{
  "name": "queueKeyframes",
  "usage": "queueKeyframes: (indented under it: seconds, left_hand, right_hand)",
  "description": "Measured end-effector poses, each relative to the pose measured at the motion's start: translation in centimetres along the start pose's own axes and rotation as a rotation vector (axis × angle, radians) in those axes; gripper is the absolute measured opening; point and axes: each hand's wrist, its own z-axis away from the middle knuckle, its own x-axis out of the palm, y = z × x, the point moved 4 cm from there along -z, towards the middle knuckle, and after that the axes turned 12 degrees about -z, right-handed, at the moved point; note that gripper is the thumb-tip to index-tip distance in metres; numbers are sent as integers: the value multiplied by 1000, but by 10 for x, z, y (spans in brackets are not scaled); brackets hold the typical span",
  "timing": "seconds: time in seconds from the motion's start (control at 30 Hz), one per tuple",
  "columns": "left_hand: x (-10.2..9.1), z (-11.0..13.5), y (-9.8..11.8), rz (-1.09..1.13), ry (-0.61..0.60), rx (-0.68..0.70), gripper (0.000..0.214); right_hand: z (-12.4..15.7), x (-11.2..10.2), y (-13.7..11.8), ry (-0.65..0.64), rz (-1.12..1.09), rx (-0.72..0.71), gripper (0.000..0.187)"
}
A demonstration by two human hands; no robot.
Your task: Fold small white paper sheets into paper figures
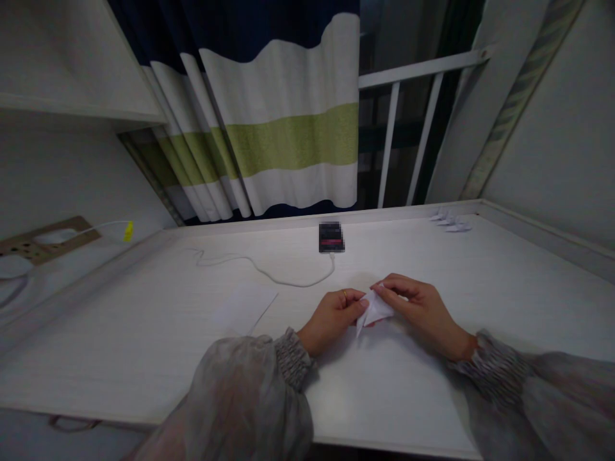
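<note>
Between my two hands is a small piece of folded white paper (378, 308), held just above the white desk. My left hand (334, 317), with a ring on one finger, pinches its left side between thumb and fingers. From the right, my right hand (420, 307) grips the upper right edge with thumb and fingertips. A narrow pointed flap hangs down at the lower left of the paper. Part of the paper is hidden by my fingers. On the desk left of my left hand lies a flat stack or sheet of white paper (245, 307).
A dark phone-like device (331, 237), blurred, stands at the desk's back with a white cable (288, 283) running left. Several folded white paper pieces (450, 221) sit in the back right corner. A striped curtain (288, 128) hangs behind; a power strip (52, 242) is at left.
</note>
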Motion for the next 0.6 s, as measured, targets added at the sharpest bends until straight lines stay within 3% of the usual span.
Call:
queueKeyframes:
  seconds: [0.6]
  left_hand:
    - [2,1,2,49,-8,-27,35]
  right_hand:
    - [0,-1,-1,-1,-66,4,24]
